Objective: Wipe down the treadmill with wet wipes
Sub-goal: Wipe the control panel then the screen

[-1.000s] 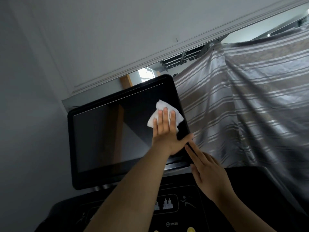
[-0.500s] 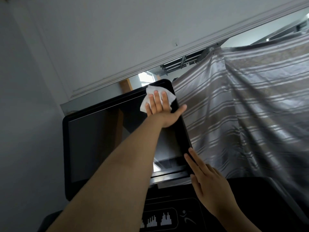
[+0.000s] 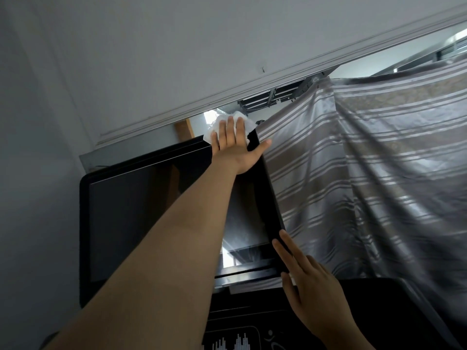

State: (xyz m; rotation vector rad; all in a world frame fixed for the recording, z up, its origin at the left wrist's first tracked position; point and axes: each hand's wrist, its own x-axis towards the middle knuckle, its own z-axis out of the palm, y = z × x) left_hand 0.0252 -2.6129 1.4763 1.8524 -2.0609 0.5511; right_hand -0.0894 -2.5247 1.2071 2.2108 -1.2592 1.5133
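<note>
The treadmill's black screen (image 3: 131,223) stands tilted above the dark console panel (image 3: 240,322). My left hand (image 3: 235,150) lies flat with straight fingers on a white wet wipe (image 3: 249,125), pressing it against the screen's top right corner; the wipe sticks out past the top edge. My left forearm crosses the screen's middle and hides part of it. My right hand (image 3: 310,281) rests with straight fingers against the screen's lower right corner and side edge.
A grey striped curtain (image 3: 379,185) hangs close to the right of the screen and touches its edge. A white wall (image 3: 151,59) with a moulding rises behind. A wooden piece (image 3: 184,131) shows above the screen's top.
My left hand slid the wipe upward along the screen's right side, from mid-height to the top corner. My right hand stayed at the lower right corner. The camera tilted up.
</note>
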